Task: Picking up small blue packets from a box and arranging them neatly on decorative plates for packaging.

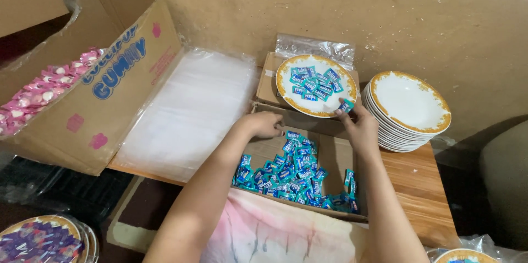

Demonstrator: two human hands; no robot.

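- The right hand [360,122] pinched one blue candy [345,107] between its fingertips, right at the near rim of a plate [286,84].
- That plate, white with a yellow-brown border, sat on a small box [269,76] at the far side and held a loose layer of the same blue sweets.
- The left hand [265,124] was curled in a loose fist over the open carton [335,155]; it probably held candies, but the fingers hid the palm.
- The carton lay near the person, with a heap of blue wrapped candies [294,172] in it.
- A stack of empty plates [410,103] stood just right of the filled plate, on a wooden table [418,186].
- A sheaf of clear bags [192,109] lay left of the carton.
- Far left, a big cardboard box [110,87] held pink sweets [41,92].
- At the near left corner, another plate [41,238] carried purple candies.
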